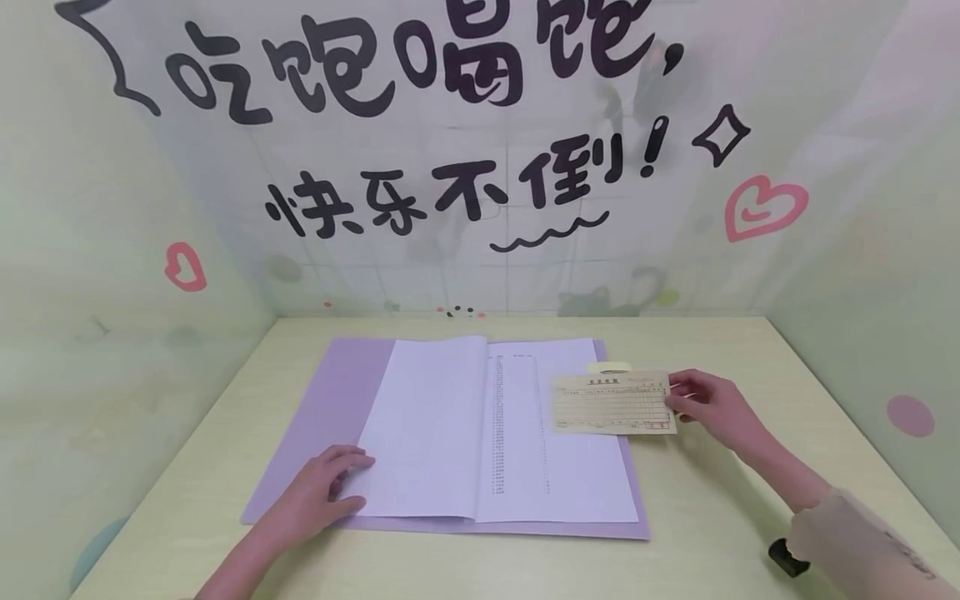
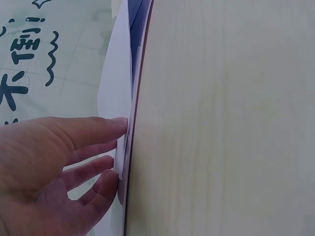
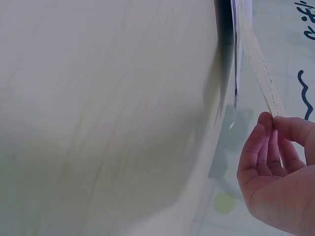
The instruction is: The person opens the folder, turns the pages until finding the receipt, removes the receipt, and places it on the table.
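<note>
An open purple folder (image 1: 341, 383) lies on the table with white sheets inside. Its left sheet (image 1: 420, 425) looks blank, while the right sheet (image 1: 517, 492) bears a printed list. My right hand (image 1: 708, 404) pinches the right edge of a cream receipt form (image 1: 611, 404) between thumb and fingers. In the right wrist view, this form (image 3: 261, 69) slants up from the sheets, its held end raised. My left hand (image 1: 318, 492) rests at the lower left of the left sheet, fingers loosely bent; in the left wrist view its thumb (image 2: 106, 129) touches the paper's edge.
A small cream piece of paper (image 1: 609, 367) shows behind the form's top edge. The pale wooden table (image 1: 720, 342) meets a printed backdrop (image 1: 420, 283) at the back and both sides. Something black (image 1: 787, 557) sits by the right sleeve.
</note>
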`<state>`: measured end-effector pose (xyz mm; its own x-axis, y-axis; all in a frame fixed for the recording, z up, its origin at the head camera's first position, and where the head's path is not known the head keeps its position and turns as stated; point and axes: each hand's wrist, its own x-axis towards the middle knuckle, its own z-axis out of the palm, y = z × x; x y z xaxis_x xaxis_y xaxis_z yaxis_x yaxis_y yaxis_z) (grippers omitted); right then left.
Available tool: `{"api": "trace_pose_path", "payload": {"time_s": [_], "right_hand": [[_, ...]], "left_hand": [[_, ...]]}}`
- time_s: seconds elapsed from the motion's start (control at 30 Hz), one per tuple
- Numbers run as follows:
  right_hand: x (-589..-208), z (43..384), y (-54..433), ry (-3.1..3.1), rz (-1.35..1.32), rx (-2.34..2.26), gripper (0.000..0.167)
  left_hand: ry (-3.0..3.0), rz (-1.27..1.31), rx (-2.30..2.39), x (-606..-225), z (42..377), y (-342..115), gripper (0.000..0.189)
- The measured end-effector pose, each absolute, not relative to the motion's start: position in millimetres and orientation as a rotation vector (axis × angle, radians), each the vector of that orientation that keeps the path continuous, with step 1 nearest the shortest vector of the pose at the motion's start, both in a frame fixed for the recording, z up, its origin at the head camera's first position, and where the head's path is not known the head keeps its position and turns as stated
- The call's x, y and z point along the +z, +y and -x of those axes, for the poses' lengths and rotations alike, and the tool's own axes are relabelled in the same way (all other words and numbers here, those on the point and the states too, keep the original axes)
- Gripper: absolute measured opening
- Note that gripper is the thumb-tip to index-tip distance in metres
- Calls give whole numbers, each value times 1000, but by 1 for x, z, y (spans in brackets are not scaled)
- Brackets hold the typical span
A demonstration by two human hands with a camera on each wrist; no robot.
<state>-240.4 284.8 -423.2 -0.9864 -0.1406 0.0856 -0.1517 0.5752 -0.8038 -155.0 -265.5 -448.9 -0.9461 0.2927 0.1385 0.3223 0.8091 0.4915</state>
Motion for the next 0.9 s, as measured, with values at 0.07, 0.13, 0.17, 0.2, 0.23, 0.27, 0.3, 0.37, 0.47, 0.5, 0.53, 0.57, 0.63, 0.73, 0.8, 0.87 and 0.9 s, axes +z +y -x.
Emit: {"api": "trace_pose_path", "payload": {"time_s": [0.07, 0.13, 0.17, 0.2, 0.23, 0.27, 0.3, 0.37, 0.47, 0.5, 0.53, 0.57, 0.63, 0.73, 0.8, 0.87, 0.9], "right_hand": [[-423, 239, 290, -2782, -240, 1414, 36], [-422, 238, 294, -2785, -225, 1408, 37], [-422, 237, 297, -2787, -216, 1403, 38], [-421, 237, 299, -2787, -210, 1399, 38], [-421, 237, 301, -2786, -205, 1395, 38], [-421, 237, 304, -2788, -200, 1389, 38], [-420, 236, 307, -2789, -196, 1384, 38], [-419, 235, 313, -2792, -183, 1374, 39], [-418, 234, 322, -2793, -173, 1363, 40], [-418, 233, 325, -2793, -170, 1359, 40], [-418, 232, 329, -2793, -166, 1356, 40], [-418, 232, 332, -2793, -162, 1353, 40], [-419, 232, 339, -2794, -152, 1356, 41], [-421, 232, 350, -2812, -138, 1371, 43], [-422, 232, 357, -2828, -130, 1382, 44], [-423, 233, 364, -2851, -126, 1382, 46], [-423, 233, 367, -2860, -124, 1378, 46]], "left_hand": [[-2932, 497, -810, -449, 155, -266, 46], [-2933, 496, -801, -449, 154, -266, 46], [-2933, 496, -797, -448, 154, -266, 46], [-2934, 496, -792, -448, 154, -266, 46], [-2936, 494, -788, -448, 154, -266, 46], [-2938, 493, -784, -448, 154, -266, 46], [-2940, 491, -779, -449, 154, -267, 46], [-2939, 491, -771, -449, 154, -267, 46], [-2934, 500, -768, -449, 154, -267, 47], [-2932, 504, -765, -449, 155, -267, 47], [-2929, 509, -766, -449, 155, -267, 47], [-2926, 514, -770, -449, 155, -267, 46], [-2923, 520, -776, -449, 155, -266, 46], [-2922, 526, -787, -449, 156, -266, 46], [-2926, 528, -796, -449, 156, -266, 46], [-2934, 522, -795, -449, 155, -266, 46], [-2937, 521, -795, -449, 156, -266, 46]]}}
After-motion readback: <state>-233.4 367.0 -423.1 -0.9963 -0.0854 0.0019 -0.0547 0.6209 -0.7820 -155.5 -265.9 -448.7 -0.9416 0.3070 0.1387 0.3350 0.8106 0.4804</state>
